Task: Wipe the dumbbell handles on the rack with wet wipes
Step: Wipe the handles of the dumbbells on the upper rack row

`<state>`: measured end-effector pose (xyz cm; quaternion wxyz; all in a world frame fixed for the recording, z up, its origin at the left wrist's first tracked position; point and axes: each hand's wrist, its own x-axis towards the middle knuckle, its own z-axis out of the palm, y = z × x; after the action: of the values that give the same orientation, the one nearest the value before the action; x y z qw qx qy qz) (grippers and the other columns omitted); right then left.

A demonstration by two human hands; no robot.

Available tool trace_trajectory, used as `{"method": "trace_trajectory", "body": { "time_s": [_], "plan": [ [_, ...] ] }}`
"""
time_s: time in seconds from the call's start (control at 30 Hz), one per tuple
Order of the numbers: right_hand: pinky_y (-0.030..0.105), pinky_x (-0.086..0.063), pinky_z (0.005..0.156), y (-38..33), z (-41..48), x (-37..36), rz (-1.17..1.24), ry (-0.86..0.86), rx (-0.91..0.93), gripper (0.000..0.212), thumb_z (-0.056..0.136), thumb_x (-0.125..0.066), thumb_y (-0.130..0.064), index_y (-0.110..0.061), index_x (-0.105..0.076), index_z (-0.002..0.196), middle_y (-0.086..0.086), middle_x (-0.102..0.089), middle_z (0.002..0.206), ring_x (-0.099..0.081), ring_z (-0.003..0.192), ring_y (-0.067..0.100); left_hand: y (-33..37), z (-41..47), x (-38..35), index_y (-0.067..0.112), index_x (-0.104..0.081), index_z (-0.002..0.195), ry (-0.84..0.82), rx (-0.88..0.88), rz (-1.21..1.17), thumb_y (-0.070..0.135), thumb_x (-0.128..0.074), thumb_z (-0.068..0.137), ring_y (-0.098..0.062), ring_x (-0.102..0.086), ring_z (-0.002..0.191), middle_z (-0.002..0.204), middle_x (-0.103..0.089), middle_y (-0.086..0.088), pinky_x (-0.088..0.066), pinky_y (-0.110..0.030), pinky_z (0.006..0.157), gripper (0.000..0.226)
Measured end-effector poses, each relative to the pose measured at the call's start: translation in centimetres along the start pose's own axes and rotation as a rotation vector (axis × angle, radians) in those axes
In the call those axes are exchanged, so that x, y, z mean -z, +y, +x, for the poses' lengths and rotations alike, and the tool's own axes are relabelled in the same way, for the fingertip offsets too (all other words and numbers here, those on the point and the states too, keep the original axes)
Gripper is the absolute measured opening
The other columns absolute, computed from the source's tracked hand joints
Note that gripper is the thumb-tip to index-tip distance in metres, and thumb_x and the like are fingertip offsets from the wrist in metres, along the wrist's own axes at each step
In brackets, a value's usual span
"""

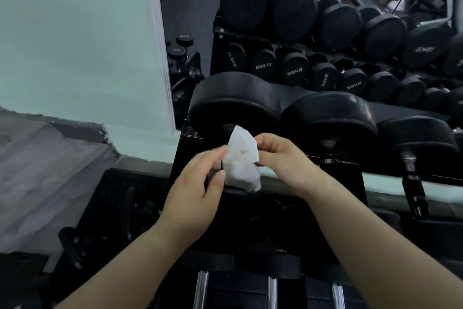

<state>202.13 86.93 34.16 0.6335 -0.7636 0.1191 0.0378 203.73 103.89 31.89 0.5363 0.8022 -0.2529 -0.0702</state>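
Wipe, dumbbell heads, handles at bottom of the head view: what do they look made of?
The wipe looks like a thin white nonwoven sheet; it crumples limply between the left hand and right hand.
The dumbbell heads are likely coated in black rubber or urethane: soft satin sheen, rounded edges.
The handles look like bare metal, perhaps chromed or polished steel: bright streaky reflections.

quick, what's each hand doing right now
Left hand: pinching the wet wipe at its left edge.
Right hand: gripping the same wipe from the right.

Left hand [198,183], right hand [283,158] close together, both pinching wipe [241,161].
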Motion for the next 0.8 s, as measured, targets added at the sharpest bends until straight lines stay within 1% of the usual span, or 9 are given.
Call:
{"method": "trace_trajectory", "body": {
  "time_s": [0.07, 0.13, 0.23, 0.33, 0.43, 0.5, 0.6, 0.7, 0.8],
  "plan": [
    [0.008, -0.044, 0.058, -0.5, -0.4, -0.8, 0.041, -0.057, 0.003, 0.022, 0.082, -0.055, 0.005, -0.015, -0.058, 0.073, -0.011, -0.061, 0.062, -0.055, 0.057, -0.003, 0.0, 1.7, 0.5, 0.031, -0.033, 0.137, -0.049, 0.137, 0.038, 0.017, -0.049, 0.091, 0.0, -0.042, 0.114, 0.132, -0.04, 0.013, -0.035, -0.021, 0.101, 0.05],
    [0.007, -0.044, 0.055, -0.6, -0.4, -1.5, 0.053, -0.052, -0.001, 0.021, 0.082, -0.055, 0.004, -0.015, -0.059, 0.073, -0.011, -0.061, 0.058, -0.055, 0.054, -0.005, 0.0, 3.4, 1.1, 0.025, -0.036, 0.136, -0.123, 0.195, 0.047, 0.013, -0.054, 0.088, -0.01, -0.044, 0.119, 0.132, -0.042, 0.007, -0.037, -0.029, 0.104, 0.053],
    [0.005, -0.041, 0.052, -0.5, -0.6, -2.2, 0.07, 0.025, -0.014, 0.022, 0.083, -0.056, 0.0, -0.018, -0.058, 0.072, -0.009, -0.059, 0.063, -0.052, 0.049, -0.008, 0.1, 4.6, 1.6, 0.027, -0.06, 0.087, -0.198, 0.224, -0.064, 0.007, -0.06, 0.083, -0.015, -0.058, 0.091, 0.089, -0.062, 0.011, -0.043, -0.019, 0.078, 0.02],
    [0.002, -0.038, 0.054, 0.6, -1.2, -2.6, -0.003, 0.114, -0.026, 0.026, 0.086, -0.053, -0.003, -0.023, -0.056, 0.07, -0.007, -0.056, 0.066, -0.049, 0.048, -0.01, -0.7, 5.0, 2.7, 0.023, -0.059, 0.072, -0.064, 0.281, -0.129, 0.006, -0.062, 0.081, -0.016, -0.055, 0.076, 0.075, -0.061, 0.005, -0.042, -0.023, 0.07, 0.021],
    [0.003, -0.042, 0.061, 1.8, -1.8, -3.1, -0.032, 0.169, -0.067, 0.027, 0.087, -0.051, -0.005, -0.024, -0.057, 0.07, -0.007, -0.06, 0.069, -0.052, 0.052, -0.011, -1.6, 5.7, 4.1, 0.014, -0.062, 0.079, 0.125, 0.298, -0.02, 0.006, -0.062, 0.081, -0.018, -0.052, 0.074, 0.071, -0.059, 0.002, -0.04, -0.022, 0.063, 0.008],
    [0.006, -0.044, 0.062, 2.0, -2.0, -3.5, -0.03, 0.242, -0.07, 0.026, 0.087, -0.051, -0.006, -0.024, -0.057, 0.068, -0.007, -0.06, 0.067, -0.054, 0.054, -0.008, -2.4, 6.2, 4.3, 0.009, -0.061, 0.086, 0.155, 0.319, 0.107, 0.007, -0.061, 0.082, -0.018, -0.051, 0.072, 0.069, -0.056, 0.001, -0.04, -0.026, 0.059, 0.005],
    [0.019, -0.046, 0.067, 2.0, -2.2, -3.7, -0.069, 0.33, -0.037, 0.028, 0.085, -0.052, -0.007, -0.024, -0.059, 0.063, -0.007, -0.06, 0.063, -0.057, 0.063, 0.005, -3.3, 7.2, 2.9, 0.006, -0.055, 0.068, -0.006, 0.307, 0.119, 0.006, -0.063, 0.08, -0.018, -0.047, 0.064, 0.064, -0.052, -0.006, -0.044, -0.036, 0.066, 0.014],
    [0.024, -0.044, 0.062, 1.8, -2.5, -3.8, -0.088, 0.362, -0.031, 0.03, 0.084, -0.052, -0.007, -0.023, -0.059, 0.06, -0.003, -0.059, 0.061, -0.054, 0.064, 0.013, -3.5, 8.2, 0.7, 0.018, -0.049, 0.052, -0.167, 0.288, 0.121, 0.01, -0.067, 0.079, -0.005, -0.042, 0.051, 0.05, -0.047, 0.007, -0.034, -0.014, 0.052, 0.033],
    [0.022, -0.039, 0.056, 1.8, -2.6, -3.8, -0.085, 0.381, -0.022, 0.032, 0.084, -0.052, -0.006, -0.024, -0.058, 0.058, -0.003, -0.058, 0.058, -0.05, 0.061, 0.014, -3.3, 8.9, -0.4, 0.007, -0.058, 0.055, -0.248, 0.288, 0.097, 0.028, -0.062, 0.084, -0.005, -0.047, 0.053, 0.051, -0.052, 0.002, -0.033, -0.011, 0.051, 0.036]
  ]
}}
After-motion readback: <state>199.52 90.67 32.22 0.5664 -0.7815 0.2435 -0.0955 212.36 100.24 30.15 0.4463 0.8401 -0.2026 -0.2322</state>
